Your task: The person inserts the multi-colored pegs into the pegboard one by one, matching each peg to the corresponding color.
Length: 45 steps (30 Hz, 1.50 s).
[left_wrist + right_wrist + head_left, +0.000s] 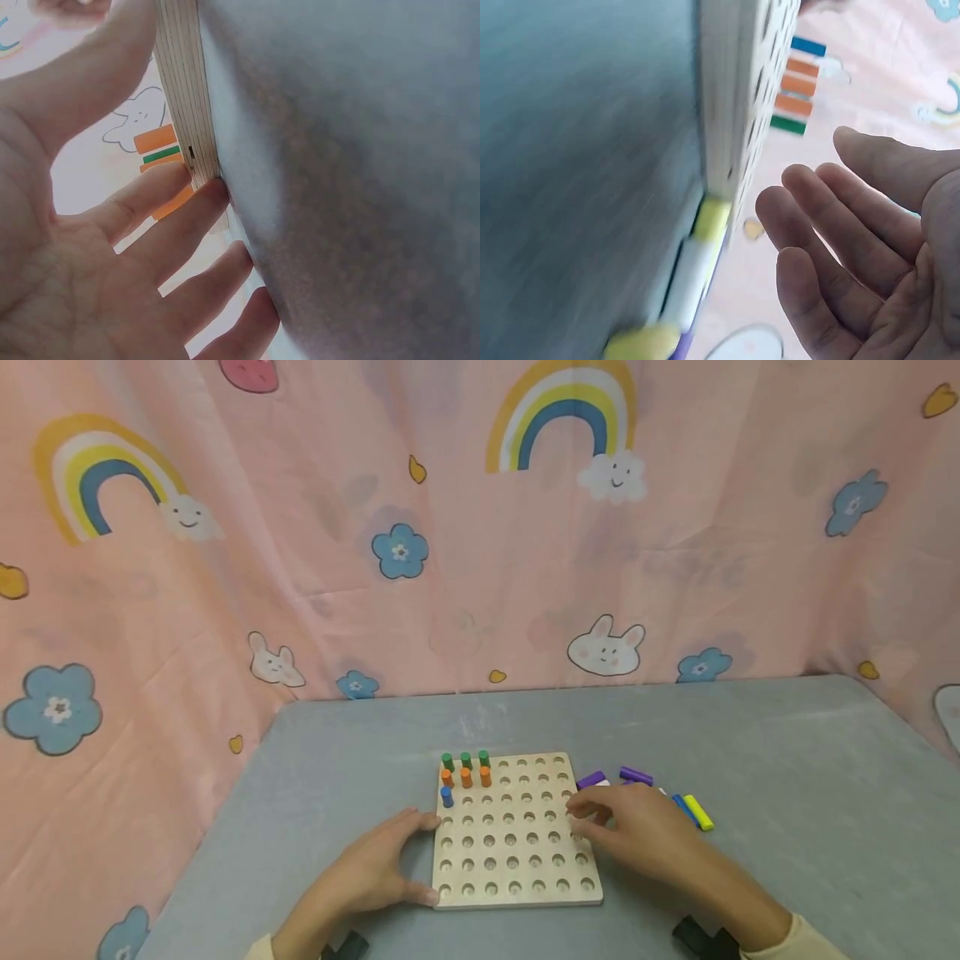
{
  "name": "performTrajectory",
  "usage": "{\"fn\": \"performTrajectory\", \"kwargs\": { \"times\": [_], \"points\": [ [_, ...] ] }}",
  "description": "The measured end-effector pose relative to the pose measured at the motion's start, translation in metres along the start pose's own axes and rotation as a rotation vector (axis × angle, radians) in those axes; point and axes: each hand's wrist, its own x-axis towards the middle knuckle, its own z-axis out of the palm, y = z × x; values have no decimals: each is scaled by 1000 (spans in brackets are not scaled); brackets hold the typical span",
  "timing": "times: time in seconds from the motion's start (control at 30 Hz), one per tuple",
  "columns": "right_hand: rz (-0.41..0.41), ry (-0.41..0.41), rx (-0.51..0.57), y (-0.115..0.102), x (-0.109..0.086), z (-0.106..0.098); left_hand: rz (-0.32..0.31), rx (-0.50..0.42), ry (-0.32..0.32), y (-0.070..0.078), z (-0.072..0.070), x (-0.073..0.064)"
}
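Observation:
A square wooden pegboard [521,828] with rows of round holes lies flat. Three green pegs [466,761] stand at the left of its far row, with three orange pegs [467,777] in the row before them. A single blue peg [447,797] fills the leftmost hole of the third row. My left hand [371,868] touches the board's left side, thumb at the near corner and the other fingers spread along the edge. Over the right edge hovers my right hand [637,827], its fingers loosely bent with nothing between them, as the right wrist view also shows.
Loose pegs lie right of the board, partly behind my right hand: purple pegs [636,775], a blue one [685,809] and a yellow one [699,812]. A white peg [686,281] shows in the right wrist view. A pink patterned curtain [480,602] hangs behind the grey table [360,760].

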Motion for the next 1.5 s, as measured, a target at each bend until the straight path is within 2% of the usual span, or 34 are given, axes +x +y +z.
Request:
{"fn": "performTrajectory", "kwargs": {
  "times": [0.27,0.47,0.6,0.73,0.83,1.03,1.17,1.3,1.5],
  "points": [
    [28,22,-49,34,-25,-15,-17,3,1,1,-1,-1],
    [115,-16,-66,54,-31,-24,-25,2,3,2,-2,-1],
    [152,-30,-100,68,-30,-33,-17,8,-1,1,-1,1],
    [187,-80,-113,79,-27,-39,-21,12,-3,0,0,3],
    [184,-104,-118,86,-24,-40,-22,14,-4,-1,0,3],
    [169,-109,-107,93,-22,-39,-16,5,-2,1,-1,1],
    [199,-105,-132,98,-21,-40,-15,3,-1,0,0,1],
    [239,-135,-156,104,-17,-40,-7,2,-2,-1,1,1],
    [224,-148,-168,108,-14,-36,-15,-7,-4,-2,1,2]
  ]
}}
